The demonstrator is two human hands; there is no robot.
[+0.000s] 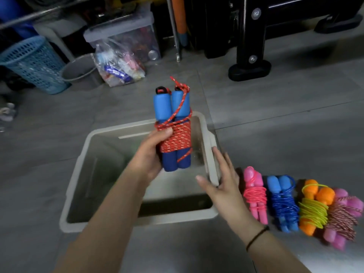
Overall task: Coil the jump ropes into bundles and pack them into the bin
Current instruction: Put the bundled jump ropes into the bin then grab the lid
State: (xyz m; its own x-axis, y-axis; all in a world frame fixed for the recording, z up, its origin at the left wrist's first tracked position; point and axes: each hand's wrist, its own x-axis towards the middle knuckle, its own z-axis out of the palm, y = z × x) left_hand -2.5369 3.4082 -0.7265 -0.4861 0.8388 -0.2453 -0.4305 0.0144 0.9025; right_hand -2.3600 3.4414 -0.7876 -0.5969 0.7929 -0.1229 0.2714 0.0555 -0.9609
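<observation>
My left hand (149, 154) grips a coiled jump rope bundle (174, 131): two blue foam handles wound with red-and-white cord, held upright over the beige bin (78, 174). The bin sits on the grey floor and looks empty. My right hand (220, 180) is open, fingers spread, resting against the bin's right rim. To the right of the bin lie several coiled bundles in a row: a pink one (255, 194), a blue one (283, 203), an orange one with yellow cord (313, 205) and a pink one with striped cord (342, 215).
A blue mesh basket (33, 64), a grey bucket (80, 69) and a clear bag of items (120, 64) stand at the back left. A lidded clear storage box (126, 36) is behind them. A black equipment frame's foot (250, 69) rests at the back right.
</observation>
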